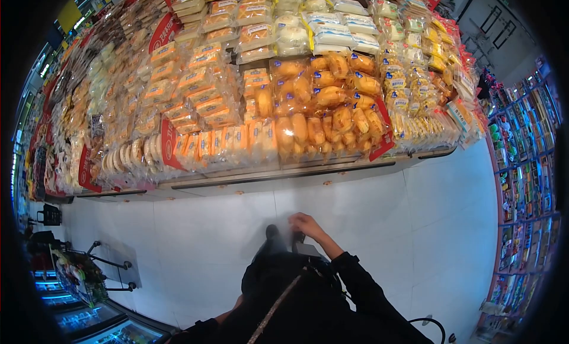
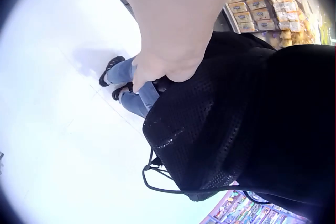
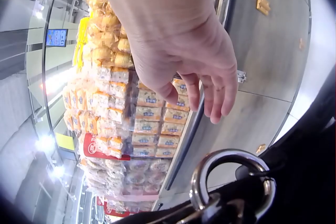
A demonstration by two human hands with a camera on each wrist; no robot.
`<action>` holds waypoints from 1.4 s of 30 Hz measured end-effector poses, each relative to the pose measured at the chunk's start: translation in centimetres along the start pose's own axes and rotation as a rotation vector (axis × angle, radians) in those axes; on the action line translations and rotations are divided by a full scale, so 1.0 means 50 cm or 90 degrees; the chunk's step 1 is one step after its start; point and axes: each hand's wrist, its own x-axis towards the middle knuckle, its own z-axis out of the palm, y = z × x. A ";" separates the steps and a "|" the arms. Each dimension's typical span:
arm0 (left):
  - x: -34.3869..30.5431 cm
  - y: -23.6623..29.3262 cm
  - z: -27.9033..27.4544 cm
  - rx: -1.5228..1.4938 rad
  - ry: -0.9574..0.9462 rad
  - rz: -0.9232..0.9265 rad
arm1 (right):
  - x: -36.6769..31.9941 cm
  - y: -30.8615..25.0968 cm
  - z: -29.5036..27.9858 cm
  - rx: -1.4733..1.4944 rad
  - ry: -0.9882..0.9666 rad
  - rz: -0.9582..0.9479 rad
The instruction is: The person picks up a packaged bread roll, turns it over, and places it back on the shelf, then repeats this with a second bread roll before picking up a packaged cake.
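Note:
My right hand (image 1: 305,224) hangs in front of the body in the head view, below the display's front edge. In the right wrist view the right hand (image 3: 191,66) has loosely bent fingers with nothing in them, and packaged bread (image 3: 149,113) lies beyond it. My left hand (image 2: 170,64) is against the black perforated clothing or bag (image 2: 194,124) in the left wrist view. Its fingers are mostly hidden, so any grip cannot be told. Only a bit of the left forearm (image 1: 228,315) shows in the head view, beside the black clothing.
A wide display of packaged bread and cakes (image 1: 332,89) spans the front, with red signs (image 1: 172,145) along it. Stocked shelves (image 1: 524,166) stand at right. A loaded shopping cart (image 1: 80,273) and lit freezers (image 1: 89,320) are at lower left. Pale floor (image 1: 379,225) lies between.

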 end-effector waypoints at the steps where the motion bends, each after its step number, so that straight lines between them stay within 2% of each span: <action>1: -0.001 -0.001 -0.001 0.000 0.004 -0.001 | 0.001 0.003 0.000 0.000 0.001 0.004; 12: 0.001 0.006 -0.002 -0.014 0.022 0.003 | -0.003 0.016 -0.013 -0.014 -0.009 0.003; 19: 0.048 0.034 -0.003 -0.041 0.017 0.056 | -0.024 0.020 -0.039 -0.041 -0.024 0.026; 22: 0.067 0.049 -0.048 -0.176 -0.070 0.074 | -0.051 0.020 -0.096 -0.131 -0.123 0.067; 23: 0.076 0.054 -0.080 -0.272 -0.169 0.029 | -0.074 0.012 -0.111 -0.169 -0.169 0.094; 24: 0.073 0.087 -0.074 -0.239 -0.185 -0.011 | -0.096 0.008 -0.127 -0.207 -0.216 0.122; 26: 0.050 0.185 -0.048 -0.173 -0.215 -0.089 | -0.125 0.014 -0.155 -0.262 -0.224 0.160; 27: 0.054 0.206 -0.041 -0.063 -0.212 -0.119 | -0.138 0.021 -0.164 -0.289 -0.227 0.179; 30: 0.108 0.158 -0.096 0.184 -0.248 -0.154 | -0.168 0.040 -0.187 -0.322 -0.241 0.219; 31: 0.127 0.164 -0.096 0.198 -0.236 -0.129 | -0.179 0.017 -0.183 -0.329 -0.266 0.240; 32: 0.150 0.173 -0.098 0.229 -0.250 -0.120 | -0.181 0.019 -0.185 -0.335 -0.258 0.243; 34: 0.205 0.256 -0.083 0.419 -0.328 -0.126 | -0.189 0.036 -0.189 -0.344 -0.243 0.250; 36: 0.235 0.337 -0.051 0.572 -0.209 0.031 | -0.193 0.061 -0.195 -0.354 -0.229 0.238; 38: 0.283 0.348 -0.019 0.800 0.089 0.364 | -0.200 0.065 -0.192 -0.373 -0.209 0.221; 40: 0.260 0.463 0.082 0.583 0.097 0.357 | -0.199 0.078 -0.185 -0.356 -0.190 0.223; 42: 0.297 0.461 0.119 0.572 0.109 0.333 | -0.195 0.099 -0.181 -0.352 -0.164 0.212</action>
